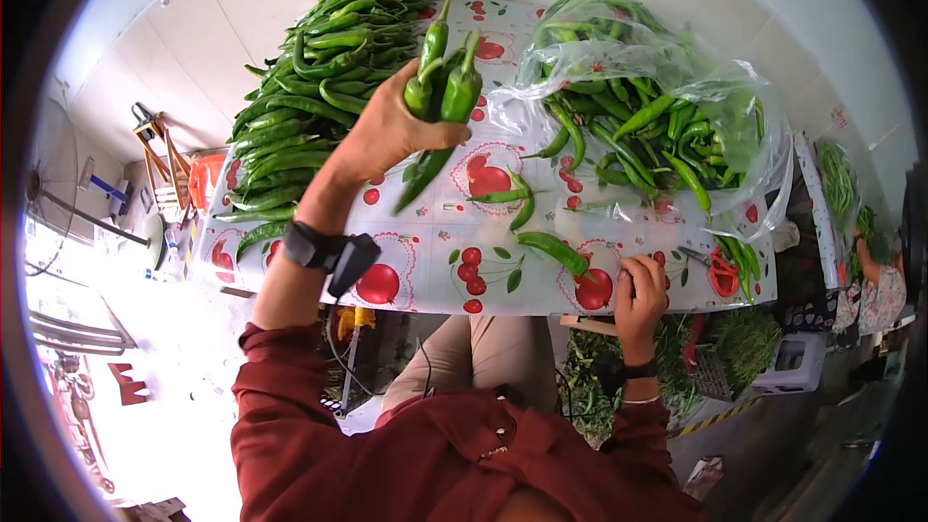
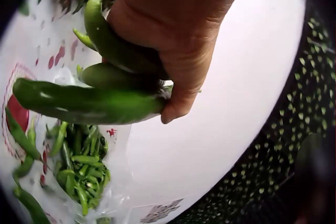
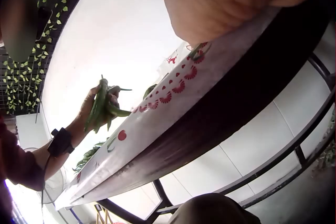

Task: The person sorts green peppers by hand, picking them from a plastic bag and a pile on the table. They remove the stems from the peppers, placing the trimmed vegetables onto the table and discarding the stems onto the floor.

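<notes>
My left hand (image 1: 391,130) grips a small bunch of long green chili peppers (image 1: 462,92) above the table, stems pointing up and away. In the left wrist view, the thumb presses against a thick pepper (image 2: 89,103), with a curved one beside it. On the near table edge, my right hand (image 1: 641,298) rests with its fingers loosely curled, holding nothing. A single pepper (image 1: 553,251) lies just left of it, and a couple more loose peppers (image 1: 525,201) are farther back.
A large stacked pile of peppers (image 1: 338,68) covers the back left of the table (image 1: 425,280). Back right, a clear plastic bag (image 1: 667,58) spills peppers. Red-handled scissors (image 1: 721,273) lie near the right edge beside a few more peppers (image 1: 746,261).
</notes>
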`<state>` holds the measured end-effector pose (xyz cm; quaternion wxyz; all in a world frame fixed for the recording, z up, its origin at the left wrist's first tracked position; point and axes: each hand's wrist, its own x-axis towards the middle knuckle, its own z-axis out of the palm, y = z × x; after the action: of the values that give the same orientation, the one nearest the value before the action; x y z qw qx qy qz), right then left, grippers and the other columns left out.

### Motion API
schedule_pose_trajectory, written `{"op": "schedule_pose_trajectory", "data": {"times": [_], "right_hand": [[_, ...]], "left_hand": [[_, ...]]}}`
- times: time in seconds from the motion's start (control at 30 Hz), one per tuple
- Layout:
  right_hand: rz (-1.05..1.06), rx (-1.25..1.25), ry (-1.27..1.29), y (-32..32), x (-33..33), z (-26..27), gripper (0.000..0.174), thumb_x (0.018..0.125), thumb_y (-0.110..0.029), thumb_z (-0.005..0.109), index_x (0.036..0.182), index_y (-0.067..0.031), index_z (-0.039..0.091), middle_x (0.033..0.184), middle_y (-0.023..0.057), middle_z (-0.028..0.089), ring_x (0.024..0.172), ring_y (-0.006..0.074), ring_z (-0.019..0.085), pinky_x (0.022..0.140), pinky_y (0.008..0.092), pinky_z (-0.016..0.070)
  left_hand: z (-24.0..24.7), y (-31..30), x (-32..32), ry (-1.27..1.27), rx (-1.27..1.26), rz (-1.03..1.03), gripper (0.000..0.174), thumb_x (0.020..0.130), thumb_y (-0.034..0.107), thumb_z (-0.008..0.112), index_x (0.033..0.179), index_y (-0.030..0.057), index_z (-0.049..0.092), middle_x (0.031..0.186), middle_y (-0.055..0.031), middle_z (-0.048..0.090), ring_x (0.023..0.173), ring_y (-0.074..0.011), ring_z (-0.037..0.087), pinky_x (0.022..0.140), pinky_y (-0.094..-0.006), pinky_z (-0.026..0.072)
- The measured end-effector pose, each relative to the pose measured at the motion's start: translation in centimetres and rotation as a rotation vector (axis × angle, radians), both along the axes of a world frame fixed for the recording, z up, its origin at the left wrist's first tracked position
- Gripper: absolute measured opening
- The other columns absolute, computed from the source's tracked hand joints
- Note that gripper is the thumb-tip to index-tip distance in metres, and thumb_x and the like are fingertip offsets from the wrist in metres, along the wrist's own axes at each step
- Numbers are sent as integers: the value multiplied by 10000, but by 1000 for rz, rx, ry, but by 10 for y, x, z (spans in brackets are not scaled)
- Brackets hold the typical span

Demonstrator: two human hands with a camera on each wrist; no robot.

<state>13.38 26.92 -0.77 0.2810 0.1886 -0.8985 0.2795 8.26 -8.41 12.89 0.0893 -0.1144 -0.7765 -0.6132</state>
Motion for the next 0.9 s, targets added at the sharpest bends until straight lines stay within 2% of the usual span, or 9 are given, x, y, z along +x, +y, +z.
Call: {"op": "schedule_pose_trajectory", "data": {"times": [0.03,0.07,0.13,0.17,0.23,0.4,0.6,0.77,0.9], "right_hand": [[2,-5,-5,0,1,1,156,742,4,555,892,0,595,923,126,568,840,296,548,738,371,448],[5,-10,-9,-1,1,1,155,742,4,555,891,0,594,922,125,569,835,297,547,735,372,448],[-1,-12,-8,0,0,-1,156,740,5,554,891,0,593,922,123,569,833,296,546,734,372,447],[1,-11,-2,0,0,-2,157,739,6,554,891,0,592,922,122,569,831,296,545,732,371,446],[-2,-17,-6,1,0,-3,158,738,5,555,892,0,592,920,121,570,832,296,544,733,370,446],[-3,-11,11,1,0,-1,161,733,7,558,889,-4,593,914,116,574,833,295,544,733,367,445],[3,-7,19,-1,-1,1,166,726,19,560,884,-8,600,907,108,578,819,293,548,718,361,448],[-36,-21,28,-1,-1,2,148,727,22,548,856,-18,607,872,106,578,807,286,558,708,356,450],[-26,-30,59,2,-2,-2,168,709,15,579,864,-39,610,873,85,575,781,274,556,669,355,456]], "left_hand": [[6,0,6,22,-65,2,549,609,92,730,1098,7,495,866,-2,545,796,-87,505,738,-251,435],[4,-8,7,131,-346,53,596,591,83,736,1121,10,473,907,-53,578,833,-147,553,762,-272,443],[8,-14,11,64,-789,107,613,567,72,724,1117,15,460,950,-119,585,889,-247,576,792,-324,447],[2,-20,8,63,-791,101,613,567,72,724,1117,15,460,950,-119,585,889,-247,576,792,-324,447],[-19,-32,-1,261,-1104,84,605,547,61,701,1101,27,461,962,-146,571,934,-310,547,816,-366,432],[-52,-56,-9,218,-1233,56,592,529,31,660,1093,40,482,933,-126,566,957,-288,528,869,-359,399],[-68,-64,-13,145,-1370,-25,650,511,46,677,1134,24,494,1022,-117,547,1063,-280,469,962,-342,351],[-51,-51,-7,36,-1341,-64,864,456,124,772,1235,13,415,1200,-143,471,1178,-290,397,1016,-341,308],[-54,-50,-7,53,-1300,-110,953,432,152,805,1268,4,374,1256,-157,433,1216,-302,360,1038,-350,286]]}}
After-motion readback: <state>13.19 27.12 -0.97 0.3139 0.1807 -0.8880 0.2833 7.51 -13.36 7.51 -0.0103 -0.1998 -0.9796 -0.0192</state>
